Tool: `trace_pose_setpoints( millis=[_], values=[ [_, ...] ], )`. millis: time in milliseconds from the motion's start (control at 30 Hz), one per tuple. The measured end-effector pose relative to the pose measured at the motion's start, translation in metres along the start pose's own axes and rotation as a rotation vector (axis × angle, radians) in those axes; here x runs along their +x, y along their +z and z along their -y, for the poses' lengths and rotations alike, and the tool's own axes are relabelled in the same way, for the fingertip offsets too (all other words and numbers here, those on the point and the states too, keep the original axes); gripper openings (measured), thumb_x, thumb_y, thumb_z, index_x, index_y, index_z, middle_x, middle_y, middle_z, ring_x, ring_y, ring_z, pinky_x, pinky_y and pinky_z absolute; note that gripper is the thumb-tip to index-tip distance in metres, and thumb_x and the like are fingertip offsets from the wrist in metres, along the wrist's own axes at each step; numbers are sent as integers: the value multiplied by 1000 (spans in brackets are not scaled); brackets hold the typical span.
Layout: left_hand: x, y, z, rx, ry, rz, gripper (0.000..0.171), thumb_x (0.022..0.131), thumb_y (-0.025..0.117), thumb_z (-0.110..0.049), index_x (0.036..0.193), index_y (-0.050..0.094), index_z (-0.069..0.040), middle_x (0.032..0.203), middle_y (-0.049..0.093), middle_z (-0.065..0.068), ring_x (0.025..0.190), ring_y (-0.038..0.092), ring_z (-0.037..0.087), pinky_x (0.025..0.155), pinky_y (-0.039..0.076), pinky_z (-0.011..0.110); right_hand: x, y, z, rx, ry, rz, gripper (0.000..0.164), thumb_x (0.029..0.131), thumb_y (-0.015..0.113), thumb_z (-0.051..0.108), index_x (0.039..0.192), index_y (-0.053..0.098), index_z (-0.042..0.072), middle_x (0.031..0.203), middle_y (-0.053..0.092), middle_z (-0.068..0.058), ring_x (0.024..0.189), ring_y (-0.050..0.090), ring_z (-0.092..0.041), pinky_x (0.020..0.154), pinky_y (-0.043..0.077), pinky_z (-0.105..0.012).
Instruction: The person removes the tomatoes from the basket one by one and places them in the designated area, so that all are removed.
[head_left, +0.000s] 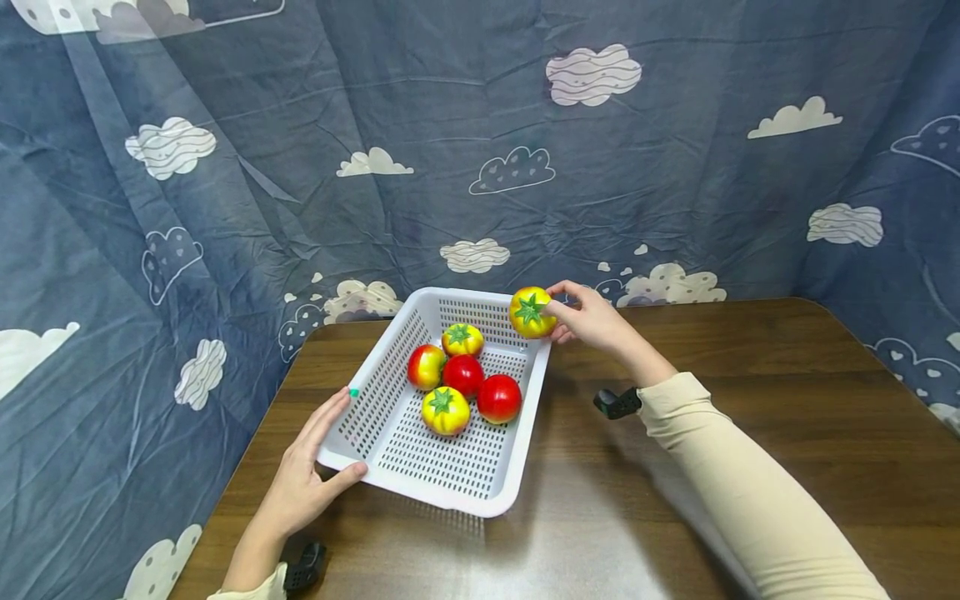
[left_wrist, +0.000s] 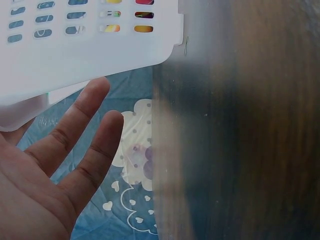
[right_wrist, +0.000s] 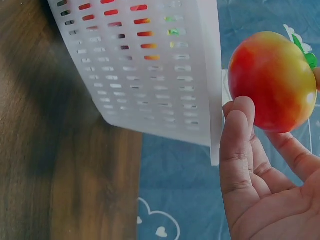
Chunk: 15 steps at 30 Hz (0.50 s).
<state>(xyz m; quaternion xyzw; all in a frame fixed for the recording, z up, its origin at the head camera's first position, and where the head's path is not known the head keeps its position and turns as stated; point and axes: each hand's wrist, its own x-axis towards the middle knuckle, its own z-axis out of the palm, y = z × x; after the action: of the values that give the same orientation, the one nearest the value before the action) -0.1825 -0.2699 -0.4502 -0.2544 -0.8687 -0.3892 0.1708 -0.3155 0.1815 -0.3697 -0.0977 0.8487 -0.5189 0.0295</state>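
Note:
My right hand (head_left: 588,318) pinches a yellow-red toy tomato (head_left: 531,312) with a green leafy top, held over the back right rim of a white perforated basket (head_left: 525,433). In the right wrist view, the tomato (right_wrist: 270,82) is between fingers and thumb, apart from the basket wall (right_wrist: 165,100). My left hand (head_left: 307,467) rests at the basket's front left corner, thumb on the front rim and fingers along the left rim. Its visible fingers (left_wrist: 95,155) are straight and spread under the rim in the left wrist view. Inside the basket lie several toy tomatoes, including a red one (head_left: 498,398).
The basket stands on a brown wooden table (head_left: 750,383), towards its left side. A blue curtain with white clouds (head_left: 450,125) hangs behind and to the sides. A black wrist device (head_left: 617,403) is at the right cuff, another (head_left: 306,567) at the left.

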Motion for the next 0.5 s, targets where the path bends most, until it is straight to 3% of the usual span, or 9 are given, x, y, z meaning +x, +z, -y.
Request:
trace_pose_setpoints(
  millis=[133,500],
  values=[
    [0,0,-1,-9,11,-11,93,79,90,-16,161,48,-9,169,46,13,148,41,-8,109,31,4,-3,-5,-6,18,10,-4,47,106,56,27,144,52,0,113,72,-30,72,72,-12,69,62,-25],
    [1,0,0,3,1,-5,92,79,90,-15,161,48,-9,169,45,12,150,39,-8,112,29,4,-13,-23,-22,36,24,-32,50,107,54,28,147,49,-1,106,72,-29,71,71,-10,71,63,-27]
  ],
)
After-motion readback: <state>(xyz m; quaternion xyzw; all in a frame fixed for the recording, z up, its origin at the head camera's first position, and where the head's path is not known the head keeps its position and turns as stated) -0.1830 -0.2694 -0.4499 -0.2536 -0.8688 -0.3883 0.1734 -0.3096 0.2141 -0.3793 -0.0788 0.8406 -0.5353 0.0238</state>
